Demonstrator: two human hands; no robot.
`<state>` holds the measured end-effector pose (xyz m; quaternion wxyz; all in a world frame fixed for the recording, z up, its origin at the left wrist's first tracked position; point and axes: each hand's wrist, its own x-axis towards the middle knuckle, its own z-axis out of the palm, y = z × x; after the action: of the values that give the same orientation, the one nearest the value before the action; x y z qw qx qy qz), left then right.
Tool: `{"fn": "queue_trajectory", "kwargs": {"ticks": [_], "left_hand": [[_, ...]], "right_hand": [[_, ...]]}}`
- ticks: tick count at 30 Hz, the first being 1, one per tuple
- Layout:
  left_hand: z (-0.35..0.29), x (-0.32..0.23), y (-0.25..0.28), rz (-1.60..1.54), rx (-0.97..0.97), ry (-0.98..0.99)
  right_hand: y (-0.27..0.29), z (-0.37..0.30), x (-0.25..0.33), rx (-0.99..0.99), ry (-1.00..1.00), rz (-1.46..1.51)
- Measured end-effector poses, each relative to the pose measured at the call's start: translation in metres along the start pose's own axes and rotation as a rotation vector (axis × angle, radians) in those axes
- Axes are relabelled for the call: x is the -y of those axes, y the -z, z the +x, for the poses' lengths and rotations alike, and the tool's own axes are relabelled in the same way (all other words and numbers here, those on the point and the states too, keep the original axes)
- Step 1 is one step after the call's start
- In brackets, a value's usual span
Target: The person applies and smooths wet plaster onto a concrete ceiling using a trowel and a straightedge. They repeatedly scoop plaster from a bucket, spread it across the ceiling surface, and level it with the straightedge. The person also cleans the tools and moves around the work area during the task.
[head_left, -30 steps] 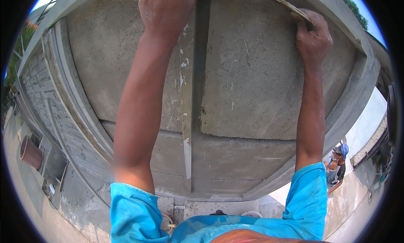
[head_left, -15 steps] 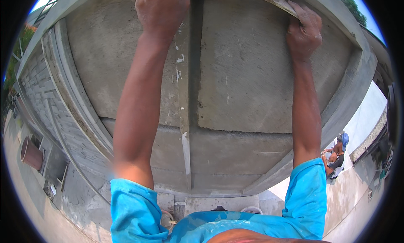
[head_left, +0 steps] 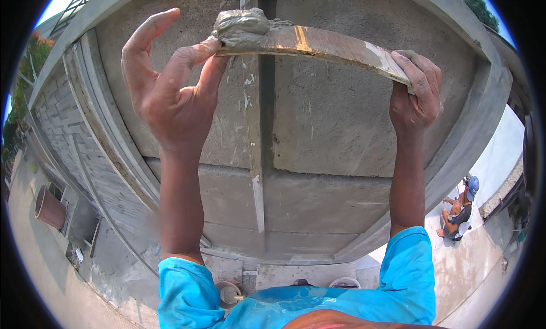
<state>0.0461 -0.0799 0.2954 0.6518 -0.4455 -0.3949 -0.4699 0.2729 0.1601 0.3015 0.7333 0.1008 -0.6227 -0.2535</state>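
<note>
A long wooden board (head_left: 318, 41) spans between my two raised hands, in front of a grey wall panel. Wet grey mortar (head_left: 243, 28) sits in a lump on its left end. My left hand (head_left: 173, 90) pinches that end between thumb and finger, just below the mortar, while another finger sticks up and away. Around the board's right end, the fingers of my right hand (head_left: 418, 90) are closed, with the thumb side partly hidden. Behind the board, a narrow pale-flecked strip (head_left: 252, 130) runs down the wall beside a dark vertical groove (head_left: 266, 118).
Below me are a bucket (head_left: 228, 293) with a handle poking out and a round pale container (head_left: 344, 283). A brown bucket (head_left: 50, 208) stands at the far left. Another person (head_left: 458, 212) in a blue cap crouches on the ground at right. A raised concrete frame (head_left: 483, 101) borders the panel.
The board has come down into fuller view, with mortar on its left end. My left hand has lowered and shifted left, its fist now loosened to a pinch. My right hand has lowered slightly, still gripping.
</note>
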Motion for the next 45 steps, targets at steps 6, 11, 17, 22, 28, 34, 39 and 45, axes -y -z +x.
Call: {"fn": "queue_trajectory", "kwargs": {"ticks": [6,11,17,22,28,34,39,45], "left_hand": [[-0.072,-0.019,0.094,0.038,0.218,0.324],[-0.160,-0.046,0.143,-0.120,0.217,0.951],[-0.198,-0.129,0.148,-0.971,0.321,1.548],[-0.216,-0.156,0.163,-0.776,0.300,1.725],[-0.261,-0.178,0.198,-0.640,0.058,1.981],[-0.317,-0.196,0.279,-0.606,-0.026,2.057],[-0.344,-0.230,0.346,-0.384,-0.151,2.163],[-0.352,-0.268,0.423,-0.213,-0.272,2.358]], "right_hand": [[0.023,-0.045,0.083,0.252,-0.258,0.262],[0.018,-0.074,0.136,0.293,-0.330,0.311],[0.022,-0.103,0.225,0.420,-0.342,0.455],[0.032,-0.149,0.290,0.447,-0.367,0.527],[0.067,-0.195,0.341,0.670,-0.537,0.671],[0.141,-0.266,0.363,0.937,-0.743,0.966],[0.189,-0.353,0.397,1.371,-0.988,1.203],[0.202,-0.414,0.469,1.902,-0.963,1.262]]}}
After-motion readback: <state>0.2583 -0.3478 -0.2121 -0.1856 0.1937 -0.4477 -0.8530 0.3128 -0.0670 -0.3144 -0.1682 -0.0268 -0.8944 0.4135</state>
